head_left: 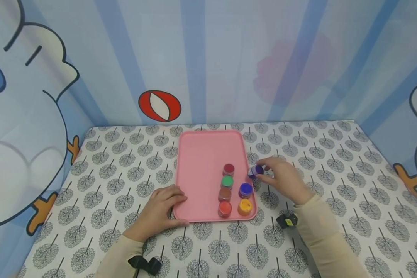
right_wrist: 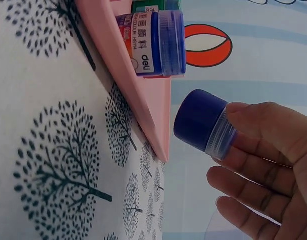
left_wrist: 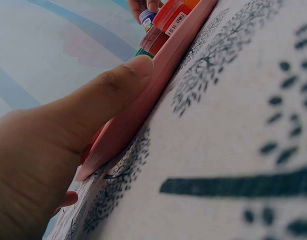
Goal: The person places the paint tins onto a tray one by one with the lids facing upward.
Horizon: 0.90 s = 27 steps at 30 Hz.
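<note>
My right hand (head_left: pixel 286 177) pinches a small dark blue paint jar (right_wrist: pixel 201 121) between thumb and fingers. The jar is tilted and overlaps the right rim of the pink tray (head_left: pixel 201 162) in the head view. My left hand (head_left: pixel 161 208) rests at the tray's near left corner, fingers over the left rim and thumb (left_wrist: pixel 136 72) straight along the front wall. In the tray, a dark red jar (head_left: pixel 228 169), a green jar (head_left: pixel 227 181), a brown jar (head_left: pixel 224 194) and an orange-red jar (head_left: pixel 224 209) form a column. Beside them stand a blue jar (head_left: pixel 245 190) and a yellow jar (head_left: pixel 244 207).
The tray lies on a table covered by a white cloth (head_left: pixel 125 170) printed with dark trees. A blue striped curtain (head_left: pixel 222 61) with cartoon figures hangs behind the table. Black straps with small devices (head_left: pixel 287 221) are at both wrists.
</note>
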Tool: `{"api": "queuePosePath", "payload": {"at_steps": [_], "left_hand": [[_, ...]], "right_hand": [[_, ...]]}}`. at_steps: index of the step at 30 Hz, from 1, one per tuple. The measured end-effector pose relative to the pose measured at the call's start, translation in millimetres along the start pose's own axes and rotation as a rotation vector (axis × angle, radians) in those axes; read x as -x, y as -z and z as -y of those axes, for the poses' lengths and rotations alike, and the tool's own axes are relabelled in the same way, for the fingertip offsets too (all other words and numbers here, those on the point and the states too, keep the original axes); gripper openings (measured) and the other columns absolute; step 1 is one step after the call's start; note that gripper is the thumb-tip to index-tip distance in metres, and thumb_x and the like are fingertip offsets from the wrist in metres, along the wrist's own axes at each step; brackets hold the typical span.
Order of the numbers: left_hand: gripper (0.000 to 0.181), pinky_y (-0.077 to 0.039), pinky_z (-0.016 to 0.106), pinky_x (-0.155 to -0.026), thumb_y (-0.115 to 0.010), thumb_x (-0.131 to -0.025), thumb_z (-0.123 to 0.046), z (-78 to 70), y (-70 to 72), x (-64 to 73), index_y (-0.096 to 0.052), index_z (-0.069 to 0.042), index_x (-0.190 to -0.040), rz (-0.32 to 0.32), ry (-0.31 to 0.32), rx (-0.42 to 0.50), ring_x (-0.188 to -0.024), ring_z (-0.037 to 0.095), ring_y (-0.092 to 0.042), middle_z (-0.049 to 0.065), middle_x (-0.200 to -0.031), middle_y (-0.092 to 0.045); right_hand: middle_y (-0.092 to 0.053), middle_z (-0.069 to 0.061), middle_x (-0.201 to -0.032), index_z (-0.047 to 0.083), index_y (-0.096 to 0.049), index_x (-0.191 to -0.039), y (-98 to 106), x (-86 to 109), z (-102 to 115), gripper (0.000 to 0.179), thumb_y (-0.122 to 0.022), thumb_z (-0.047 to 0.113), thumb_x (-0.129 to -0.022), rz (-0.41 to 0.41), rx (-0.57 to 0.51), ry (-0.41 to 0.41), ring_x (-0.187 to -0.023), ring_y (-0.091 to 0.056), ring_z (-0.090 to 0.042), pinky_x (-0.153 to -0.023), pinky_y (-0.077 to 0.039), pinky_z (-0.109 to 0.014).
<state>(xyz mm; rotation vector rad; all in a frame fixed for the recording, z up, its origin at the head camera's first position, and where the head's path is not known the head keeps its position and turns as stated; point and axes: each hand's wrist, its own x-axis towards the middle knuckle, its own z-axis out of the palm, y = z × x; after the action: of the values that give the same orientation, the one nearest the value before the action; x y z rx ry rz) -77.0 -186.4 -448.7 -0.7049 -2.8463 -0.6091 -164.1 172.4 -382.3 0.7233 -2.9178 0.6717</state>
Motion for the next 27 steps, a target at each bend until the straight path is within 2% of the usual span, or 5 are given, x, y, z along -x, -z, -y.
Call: {"api": "queuePosePath", "payload": {"at_steps": [13, 27], "left_hand": [[0.073, -0.035, 0.045, -0.112, -0.078, -0.063, -0.060, -0.1, 0.2, -0.6, -0.065, -0.015, -0.119, 0.006, -0.004, -0.009, -0.129, 0.024, -0.049, 0.002, -0.130, -0.061], [0.073, -0.034, 0.045, -0.112, -0.078, -0.063, -0.060, 0.8, -0.4, -0.6, -0.065, -0.015, -0.119, 0.007, -0.003, -0.008, -0.129, 0.024, -0.049, 0.001, -0.130, -0.061]], "right_hand": [[-0.070, -0.013, -0.111, 0.003, -0.063, -0.119, -11.2, -4.8, 6.8, 0.041, -0.072, 0.024, -0.084, -0.010, -0.005, 0.061, -0.096, -0.065, -0.027, -0.086, -0.055, -0.045], [-0.069, -0.014, -0.112, 0.005, -0.064, -0.117, -22.8, -8.0, 10.9, 0.039, -0.072, 0.023, -0.084, 0.019, 0.036, 0.055, -0.096, -0.066, -0.026, -0.086, -0.056, -0.044]]}}
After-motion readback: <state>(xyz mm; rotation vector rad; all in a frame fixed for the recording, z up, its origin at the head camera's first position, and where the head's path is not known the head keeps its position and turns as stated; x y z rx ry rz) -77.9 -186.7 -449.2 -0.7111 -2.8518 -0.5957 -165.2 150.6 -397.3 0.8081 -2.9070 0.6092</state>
